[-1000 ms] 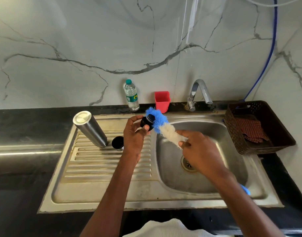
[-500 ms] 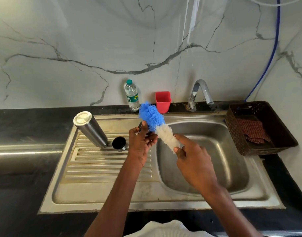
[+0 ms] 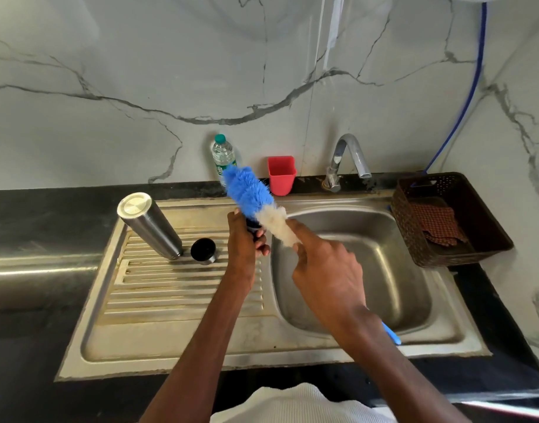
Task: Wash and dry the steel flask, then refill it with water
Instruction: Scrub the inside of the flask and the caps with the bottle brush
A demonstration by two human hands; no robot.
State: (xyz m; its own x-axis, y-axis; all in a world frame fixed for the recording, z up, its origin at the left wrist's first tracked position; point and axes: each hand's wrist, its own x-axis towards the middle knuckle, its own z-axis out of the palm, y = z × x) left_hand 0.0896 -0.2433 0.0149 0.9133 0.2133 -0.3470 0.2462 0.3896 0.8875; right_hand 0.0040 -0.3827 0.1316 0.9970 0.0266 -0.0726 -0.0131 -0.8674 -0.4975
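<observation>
The steel flask (image 3: 150, 225) stands upside down on the ribbed draining board (image 3: 158, 288), left of the sink basin. A black round cap (image 3: 203, 250) sits beside it. My left hand (image 3: 245, 242) grips a small dark flask lid (image 3: 253, 228), mostly hidden by the fingers. My right hand (image 3: 326, 270) holds a bottle brush (image 3: 256, 203) with blue and white bristles, which lie across the lid. The brush's blue handle end (image 3: 391, 334) pokes out below my right wrist.
A steel sink basin (image 3: 384, 270) lies under my right hand, with a tap (image 3: 347, 160) behind it. A plastic water bottle (image 3: 222, 157) and a red cup (image 3: 281, 174) stand at the back wall. A brown basket (image 3: 454, 221) with a checked cloth sits at the right.
The brush has slid forward over the lid, so its blue tip now reaches further toward the back wall. My left hand has turned, hiding more of the lid.
</observation>
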